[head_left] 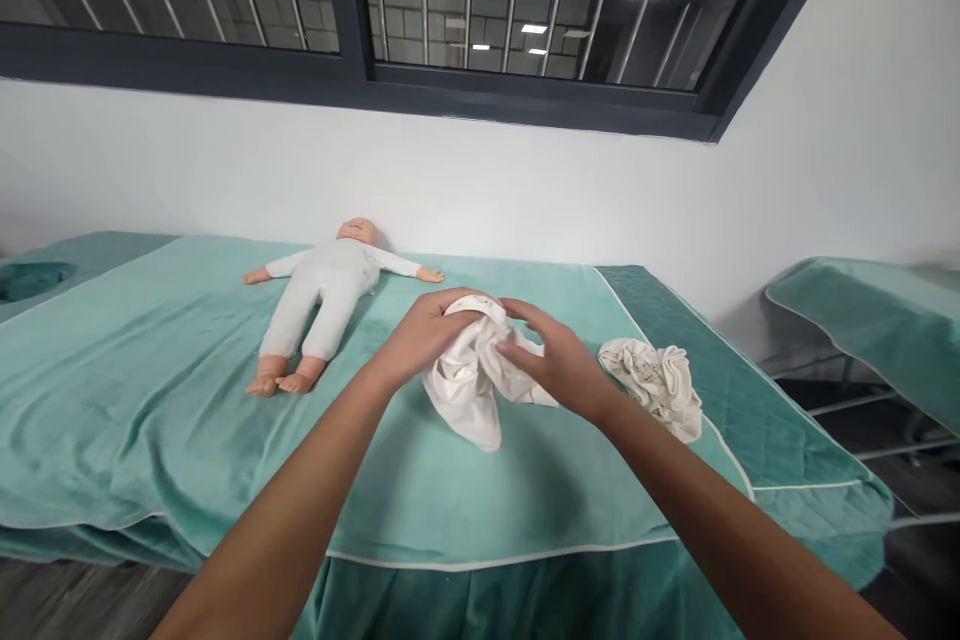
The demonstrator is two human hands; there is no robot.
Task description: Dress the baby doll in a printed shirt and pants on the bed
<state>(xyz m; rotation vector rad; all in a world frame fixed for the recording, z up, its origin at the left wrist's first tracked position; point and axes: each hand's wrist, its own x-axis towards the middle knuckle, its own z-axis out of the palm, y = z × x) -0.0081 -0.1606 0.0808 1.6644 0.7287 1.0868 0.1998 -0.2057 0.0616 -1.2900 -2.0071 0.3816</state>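
Observation:
A crumpled white cloth garment (469,390) hangs between my hands above the green bed cover; its exact kind is hard to make out in the folds. My left hand (429,332) grips its left upper edge, thumb on the near side. On the other side my right hand (559,360) has its curved fingers and thumb around the bunched cloth. One end of the garment droops toward the cover. Right of my right hand lies a second bunched, off-white patterned cloth (652,382). A baby doll (322,285) in a white suit lies on its back to the left, arms spread.
The green cover (187,360) has white piping and loose folds. A darker quilted green layer (802,440) shows at the right. Behind stands a white wall (480,180) under a dark-framed barred window (540,100). Another green-covered bed (885,320) is at the far right.

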